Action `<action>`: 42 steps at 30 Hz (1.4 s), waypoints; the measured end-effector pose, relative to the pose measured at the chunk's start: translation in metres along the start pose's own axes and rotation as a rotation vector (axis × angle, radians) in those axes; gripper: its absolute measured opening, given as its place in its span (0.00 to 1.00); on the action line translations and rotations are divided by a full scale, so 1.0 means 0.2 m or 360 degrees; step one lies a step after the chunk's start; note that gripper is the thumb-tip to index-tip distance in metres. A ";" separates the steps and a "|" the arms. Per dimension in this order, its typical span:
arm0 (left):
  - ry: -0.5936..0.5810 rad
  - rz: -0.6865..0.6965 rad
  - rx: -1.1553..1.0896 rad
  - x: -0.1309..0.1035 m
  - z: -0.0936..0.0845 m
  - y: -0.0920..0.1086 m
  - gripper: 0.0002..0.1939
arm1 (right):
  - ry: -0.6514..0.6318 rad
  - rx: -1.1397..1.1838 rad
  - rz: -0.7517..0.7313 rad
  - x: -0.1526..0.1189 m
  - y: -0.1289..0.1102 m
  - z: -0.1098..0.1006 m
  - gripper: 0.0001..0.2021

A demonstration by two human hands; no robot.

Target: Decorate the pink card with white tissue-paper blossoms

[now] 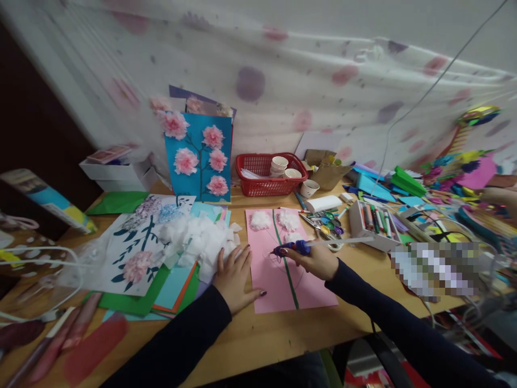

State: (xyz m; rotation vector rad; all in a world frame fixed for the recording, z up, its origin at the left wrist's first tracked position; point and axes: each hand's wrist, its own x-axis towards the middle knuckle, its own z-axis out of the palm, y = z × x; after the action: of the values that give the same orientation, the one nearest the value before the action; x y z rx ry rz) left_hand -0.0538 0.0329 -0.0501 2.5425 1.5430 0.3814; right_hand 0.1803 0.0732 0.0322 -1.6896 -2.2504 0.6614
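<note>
My right hand (317, 260) is wrapped round a blue hot glue gun (298, 248), a glue stick jutting from its back. Its nozzle points left, at or just above a pencilled circle on the pink sheet (269, 293). A green painted stem (288, 275) runs down that sheet, with white tissue puffs (260, 220) along its upper part. Flat beside the sheet lies my left hand (236, 283), fingers spread, its thumb over the sheet's left edge. Just beyond its fingertips sits a heap of crumpled white tissue paper (196, 237).
Behind stand a blue card with pink paper flowers (197, 156) and a red basket (262, 186) holding paper cups. To the right are a paint palette (329, 222), scissors and a box of markers (377, 223). Coloured papers (141, 293) and a flower picture lie left.
</note>
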 end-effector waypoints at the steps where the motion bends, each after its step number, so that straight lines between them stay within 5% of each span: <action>1: 0.0001 0.0002 -0.0007 0.00 0.00 0.00 0.44 | 0.0022 -0.0015 -0.0020 0.00 0.00 0.00 0.26; 11: 0.0091 -0.0122 -0.0031 0.00 0.02 0.01 0.48 | -0.0061 0.0068 -0.0117 0.04 0.00 0.03 0.26; 20: 0.0086 -0.0046 -0.0057 -0.01 0.01 0.01 0.42 | -0.0173 0.0087 -0.0109 0.04 -0.04 0.01 0.27; 42: 0.0010 -0.0043 0.0015 0.00 -0.02 0.02 0.43 | -0.0144 0.0046 -0.0079 0.10 -0.03 -0.03 0.28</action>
State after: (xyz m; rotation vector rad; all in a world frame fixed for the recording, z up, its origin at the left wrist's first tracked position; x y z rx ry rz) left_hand -0.0522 0.0306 -0.0450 2.5271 1.5836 0.3800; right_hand 0.1720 0.0912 0.0387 -1.6156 -2.3243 0.7697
